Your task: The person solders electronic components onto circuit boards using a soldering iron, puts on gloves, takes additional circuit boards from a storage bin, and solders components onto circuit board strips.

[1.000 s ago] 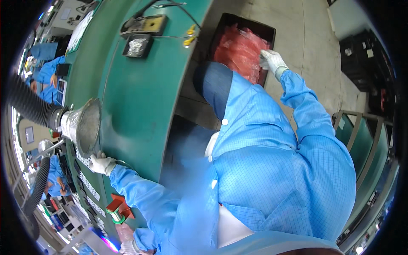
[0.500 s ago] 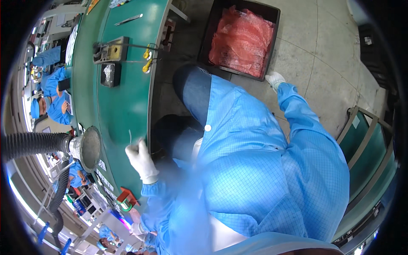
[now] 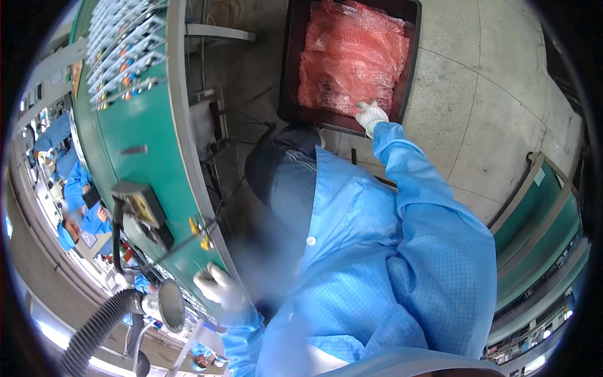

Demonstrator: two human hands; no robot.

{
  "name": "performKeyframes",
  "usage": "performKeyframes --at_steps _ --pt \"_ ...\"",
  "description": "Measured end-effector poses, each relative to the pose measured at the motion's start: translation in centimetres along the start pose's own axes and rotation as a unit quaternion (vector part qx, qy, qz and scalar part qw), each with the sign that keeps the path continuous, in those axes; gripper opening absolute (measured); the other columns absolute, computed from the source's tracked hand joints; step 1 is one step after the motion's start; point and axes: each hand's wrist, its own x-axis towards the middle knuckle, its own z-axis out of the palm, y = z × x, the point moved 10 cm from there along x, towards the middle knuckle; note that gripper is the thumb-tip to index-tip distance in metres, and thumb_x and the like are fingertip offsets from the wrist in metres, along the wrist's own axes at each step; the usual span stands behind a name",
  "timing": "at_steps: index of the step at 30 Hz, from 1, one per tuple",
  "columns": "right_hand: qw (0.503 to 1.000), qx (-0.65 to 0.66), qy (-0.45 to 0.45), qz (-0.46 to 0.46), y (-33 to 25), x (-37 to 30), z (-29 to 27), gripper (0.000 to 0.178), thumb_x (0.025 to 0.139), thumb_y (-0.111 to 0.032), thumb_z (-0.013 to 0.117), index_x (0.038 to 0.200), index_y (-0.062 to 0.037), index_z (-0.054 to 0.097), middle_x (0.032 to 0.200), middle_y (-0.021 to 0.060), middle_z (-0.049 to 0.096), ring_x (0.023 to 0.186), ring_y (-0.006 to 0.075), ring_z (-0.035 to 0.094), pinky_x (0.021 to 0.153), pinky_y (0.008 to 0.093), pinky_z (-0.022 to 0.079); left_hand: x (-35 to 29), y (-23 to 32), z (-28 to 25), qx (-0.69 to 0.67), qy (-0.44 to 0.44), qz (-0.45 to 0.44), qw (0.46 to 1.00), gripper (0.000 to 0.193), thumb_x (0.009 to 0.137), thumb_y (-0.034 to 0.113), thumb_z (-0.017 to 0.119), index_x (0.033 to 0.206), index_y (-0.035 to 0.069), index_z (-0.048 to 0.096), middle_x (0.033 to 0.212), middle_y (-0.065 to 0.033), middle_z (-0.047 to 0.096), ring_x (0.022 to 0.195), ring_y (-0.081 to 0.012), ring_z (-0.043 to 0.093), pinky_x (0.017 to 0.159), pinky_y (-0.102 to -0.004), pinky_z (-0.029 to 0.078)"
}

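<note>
My right hand (image 3: 372,117), in a white glove, reaches over the near rim of a black bin (image 3: 411,88) on the floor. Its fingers look partly apart and rest on the pink bubble wrap (image 3: 355,60) that fills the bin. White-gloved too, my left hand (image 3: 221,288) is at the edge of the green workbench (image 3: 141,122), fingers curled together. A thin, pale strand seems to stick out of them, too small to name. Close by on the bench are yellow-handled tools (image 3: 201,234), perhaps pliers.
A soldering iron stand (image 3: 141,204) sits on the bench, with a fume extraction hose (image 3: 103,320) beyond it. Many small parts in white holders (image 3: 125,47) lie at the bench's far end. A green-shelved rack (image 3: 534,213) stands at right. A person in blue (image 3: 81,195) sits across the bench.
My right hand has moved from outside the bin's corner onto the pink bubble wrap. My view has turned and shifted; my left hand stays at the bench edge with fingers curled.
</note>
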Motion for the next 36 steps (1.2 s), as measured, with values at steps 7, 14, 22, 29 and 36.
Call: performKeyframes --at_steps 7,14,22,29,36 --pt "0.999 0.006 -0.03 0.025 -1.9 5.3 4.3 0.037 0.084 -0.037 0.057 0.119 -0.0284 0.065 0.148 0.027 0.032 0.097 0.0455 0.065 0.088 0.0479 0.053 -0.1 -8.0 1.2 -0.035 -0.061 -0.084 0.994 0.023 0.093 0.017 0.052 0.102 -0.005 0.054 0.093 -0.0129 0.057 0.084 -0.0207 0.052 0.078 -0.033 0.042" --pt "0.992 -0.001 -0.121 0.028 -2.6 12.1 -0.6 0.052 0.084 -0.042 0.055 0.125 -0.0108 0.061 0.129 0.0234 0.057 0.115 0.0367 0.058 0.101 0.0435 0.045 -1.3 -2.8 0.0 0.036 -0.007 -0.1 0.994 0.034 0.095 0.028 0.047 0.108 -0.003 0.052 0.1 -0.0198 0.054 0.09 -0.0301 0.051 0.085 -0.0393 0.041" --pt "0.956 0.177 0.232 -0.024 -1.1 22.6 -28.4 0.055 0.085 -0.034 0.062 0.135 -0.0117 0.053 0.133 0.0242 0.054 0.112 0.0385 0.059 0.093 0.0393 0.049 -1.8 -6.3 0.4 0.095 -0.074 -0.113 0.986 0.043 0.098 0.034 0.046 0.118 -0.003 0.053 0.11 -0.0226 0.057 0.098 -0.0335 0.053 0.088 -0.0418 0.041" --pt "0.877 -0.057 0.476 -0.026 -4.7 13.0 -34.3 0.042 0.084 -0.03 0.062 0.123 -0.0142 0.061 0.124 0.0241 0.057 0.102 0.0411 0.061 0.086 0.0427 0.052 -0.7 -3.2 1.1 0.027 -0.063 0.069 0.995 0.01 0.084 0.012 0.064 0.084 0.002 0.064 0.092 -0.0118 0.066 0.078 -0.0226 0.065 0.062 -0.0341 0.053" --pt "0.963 -0.081 0.088 -0.241 -7.9 9.0 -11.1 0.034 0.082 -0.022 0.059 0.114 -0.0114 0.062 0.095 0.0164 0.063 0.09 0.0331 0.064 0.079 0.0447 0.052 -3.4 5.0 2.9 0.308 -0.011 0.464 0.831 0.04 0.091 0.011 0.06 0.124 -0.006 0.044 0.107 -0.0262 0.056 0.09 -0.0369 0.061 0.072 -0.0443 0.054"
